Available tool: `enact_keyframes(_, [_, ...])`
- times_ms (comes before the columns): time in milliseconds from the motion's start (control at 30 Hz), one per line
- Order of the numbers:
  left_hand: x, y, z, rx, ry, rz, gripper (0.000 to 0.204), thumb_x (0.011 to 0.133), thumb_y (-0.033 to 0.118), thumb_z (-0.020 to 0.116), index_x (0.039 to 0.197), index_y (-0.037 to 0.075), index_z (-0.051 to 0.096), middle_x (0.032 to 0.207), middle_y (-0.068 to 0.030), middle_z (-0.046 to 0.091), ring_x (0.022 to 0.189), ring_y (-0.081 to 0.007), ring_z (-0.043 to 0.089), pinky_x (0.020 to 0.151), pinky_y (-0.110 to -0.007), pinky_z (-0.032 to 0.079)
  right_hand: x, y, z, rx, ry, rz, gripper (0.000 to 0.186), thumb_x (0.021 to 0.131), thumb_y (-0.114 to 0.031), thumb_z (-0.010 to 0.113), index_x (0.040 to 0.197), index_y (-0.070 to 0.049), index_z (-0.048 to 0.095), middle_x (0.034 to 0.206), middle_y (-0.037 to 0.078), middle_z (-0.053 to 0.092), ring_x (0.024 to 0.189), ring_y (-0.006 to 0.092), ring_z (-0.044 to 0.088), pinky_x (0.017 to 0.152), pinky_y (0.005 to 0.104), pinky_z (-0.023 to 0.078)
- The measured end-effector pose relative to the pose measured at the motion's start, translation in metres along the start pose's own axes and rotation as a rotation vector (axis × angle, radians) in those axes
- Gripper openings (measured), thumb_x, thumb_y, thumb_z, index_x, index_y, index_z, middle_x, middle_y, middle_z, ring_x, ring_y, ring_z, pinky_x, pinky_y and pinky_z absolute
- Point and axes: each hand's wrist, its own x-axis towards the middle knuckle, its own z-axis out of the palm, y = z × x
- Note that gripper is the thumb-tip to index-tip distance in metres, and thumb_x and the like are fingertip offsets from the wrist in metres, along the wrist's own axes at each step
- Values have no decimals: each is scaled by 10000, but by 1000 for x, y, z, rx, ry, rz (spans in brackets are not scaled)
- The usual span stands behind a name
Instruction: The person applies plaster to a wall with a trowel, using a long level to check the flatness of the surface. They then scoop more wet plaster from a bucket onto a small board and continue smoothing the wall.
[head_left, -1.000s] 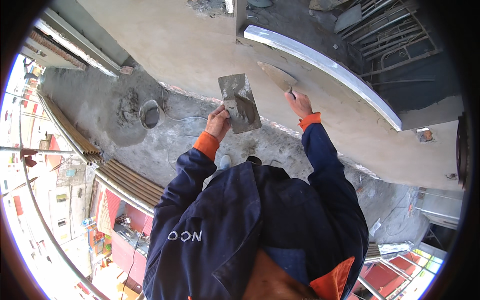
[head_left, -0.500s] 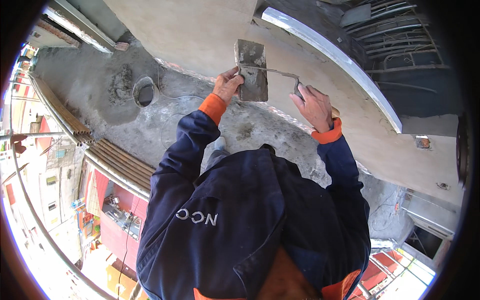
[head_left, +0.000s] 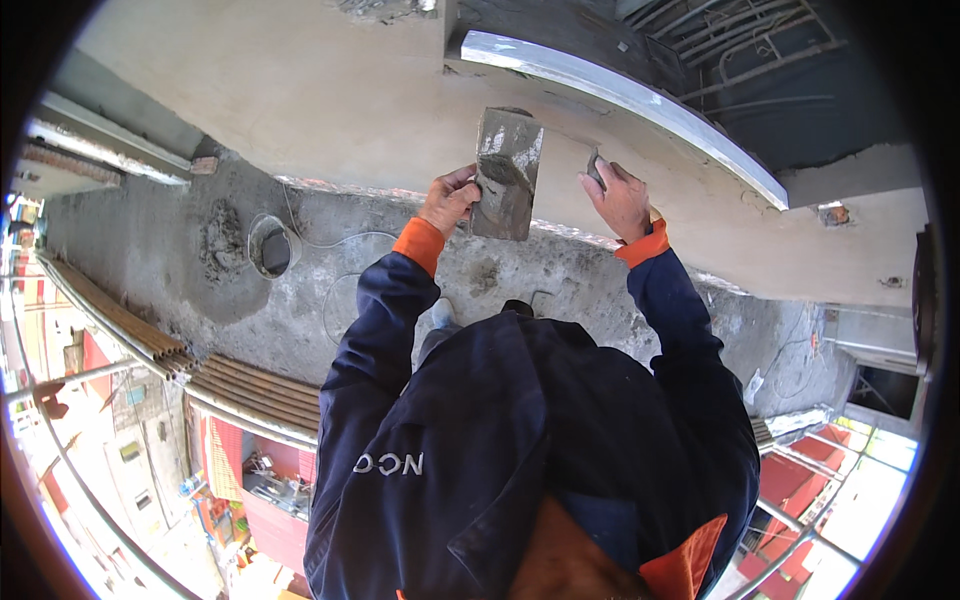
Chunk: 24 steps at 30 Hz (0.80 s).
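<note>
Board point(head_left: 507, 218) (smeared) in left hand point(head_left: 449, 201)

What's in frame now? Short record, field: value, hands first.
left hand: holds board by its left edge
right hand: grips trowel by handle
trowel blade: seen nearly edge-on, toward board; contact unclear
board face: grey mortar smeared
bucket: on floor, left of hands
wall: beyond hands
</note>
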Motion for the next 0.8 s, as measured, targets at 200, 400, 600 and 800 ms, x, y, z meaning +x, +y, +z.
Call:
enact_keyframes(200, [-2,-34,4,34,-48,-109,526,822,110,568,1335,22,492,923,-9,662,664,-36,580,526,-183,456,5,63,12,106,-77,174,353,903,-386,563,918,-39,622,761,192,644,742,394,617,682,462,488])
enact_keyframes(400, [-31,-51,-6,-7,1,-108,512,814,101,555,1320,37,509,798,55,605,575,-16,483,501,-170,434,-7,89,19,172,-44,196,379,909,-415,542,948,-48,631,800,183,655,773,396,621,706,460,485])
enact_keyframes(600, [-60,-47,14,-80,91,-70,403,812,95,568,1212,49,574,776,57,595,587,-14,500,507,-165,429,-29,118,1,240,-85,289,389,908,-437,535,953,-63,635,793,174,652,787,390,621,698,447,481])
enact_keyframes(800, [-74,-63,15,-141,130,-8,357,826,104,591,1178,46,584,752,51,588,583,-24,520,488,-167,420,-62,159,-15,245,-108,351,344,900,-407,562,910,-73,643,730,171,633,716,382,613,645,420,473])
